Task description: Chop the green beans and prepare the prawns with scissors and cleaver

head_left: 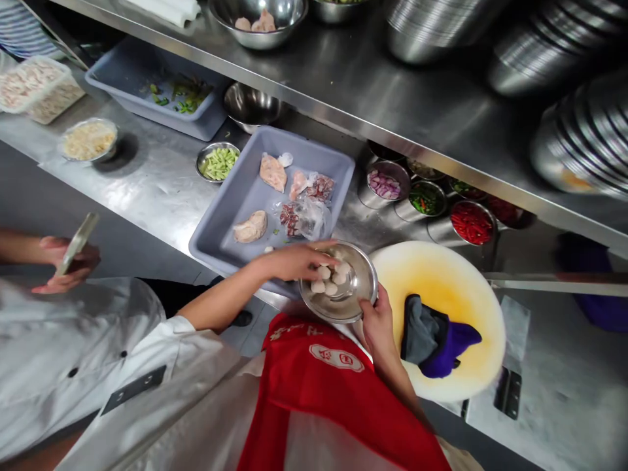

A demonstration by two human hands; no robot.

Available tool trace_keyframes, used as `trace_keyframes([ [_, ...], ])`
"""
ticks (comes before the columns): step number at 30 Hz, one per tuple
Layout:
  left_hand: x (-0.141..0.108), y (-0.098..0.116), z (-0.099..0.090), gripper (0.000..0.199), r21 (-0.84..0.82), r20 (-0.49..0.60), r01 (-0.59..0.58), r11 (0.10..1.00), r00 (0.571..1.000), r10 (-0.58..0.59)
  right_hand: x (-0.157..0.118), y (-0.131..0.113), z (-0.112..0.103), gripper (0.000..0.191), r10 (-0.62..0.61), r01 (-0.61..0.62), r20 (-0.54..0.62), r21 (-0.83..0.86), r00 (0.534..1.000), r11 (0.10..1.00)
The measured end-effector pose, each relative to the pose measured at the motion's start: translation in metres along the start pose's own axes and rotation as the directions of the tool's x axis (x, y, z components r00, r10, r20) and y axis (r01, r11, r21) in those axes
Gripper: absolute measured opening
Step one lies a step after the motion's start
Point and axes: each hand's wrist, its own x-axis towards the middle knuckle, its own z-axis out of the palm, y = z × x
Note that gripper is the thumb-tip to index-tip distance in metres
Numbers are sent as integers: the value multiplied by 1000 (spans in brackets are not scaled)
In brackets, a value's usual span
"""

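A round steel bowl [363, 294] holds several pale whitish balls [331, 288]. My right hand [379, 317] grips its rim from the lower right. My left hand [301, 261] reaches over the bowl's left side, its fingers apart and stretched over the balls; the undersides of the fingers are hidden. Behind it, a grey-blue tray [216, 216] carries raw meat pieces [273, 172] and plastic bags with dark red contents [307, 209]. On the right, a round yellow-stained white board [478, 288] has a grey and purple cloth [436, 337] on it.
Steel pots of cut onion [384, 185], green peppers [426, 198] and red chillies [471, 222] stand under a steel shelf [343, 98] with stacked bowls. A bowl of green pieces [218, 163] and a second tub [142, 108] sit left. Another person's hand [69, 261] holds a phone.
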Motion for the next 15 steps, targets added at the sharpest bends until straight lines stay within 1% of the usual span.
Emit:
trace_keyframes([
  [1,-2,-11,-7,42,-12,-75,48,999,996,-49,-3,7,-6,54,14,-14,-11,14,1000,1000],
  [2,-3,-24,-13,40,-3,-127,123,992,984,-122,-7,13,-11,55,28,-27,-26,25,999,999],
  [3,-3,-36,-15,37,31,-126,210,977,971,-204,-10,20,-17,56,39,-37,-44,34,998,999],
  [4,-2,-48,-13,35,90,-70,287,954,957,-282,-12,26,-22,58,48,-46,-61,41,997,998],
  [5,0,-57,-6,35,164,22,344,924,936,-352,-14,31,-26,59,58,-54,-75,48,995,997],
  [7,6,-69,17,46,296,223,389,872,860,-459,-18,38,-34,60,68,-63,-101,55,993,997],
  [8,9,-71,32,53,347,275,398,849,823,-498,-20,41,-36,61,67,-61,-110,55,992,997],
  [9,12,-72,47,58,389,288,407,826,798,-529,-21,42,-38,61,62,-56,-115,54,991,997],
  [10,15,-72,60,59,426,269,419,802,787,-555,-23,43,-40,61,55,-49,-114,53,992,997],
  [12,18,-70,79,55,481,209,432,762,788,-579,-25,43,-40,61,45,-39,-109,59,993,997],
  [13,19,-71,85,53,501,191,429,752,792,-580,-27,43,-39,61,44,-38,-105,65,994,997],
  [15,21,-74,88,53,514,196,408,755,800,-567,-29,42,-35,61,38,-31,-106,67,994,997],
])
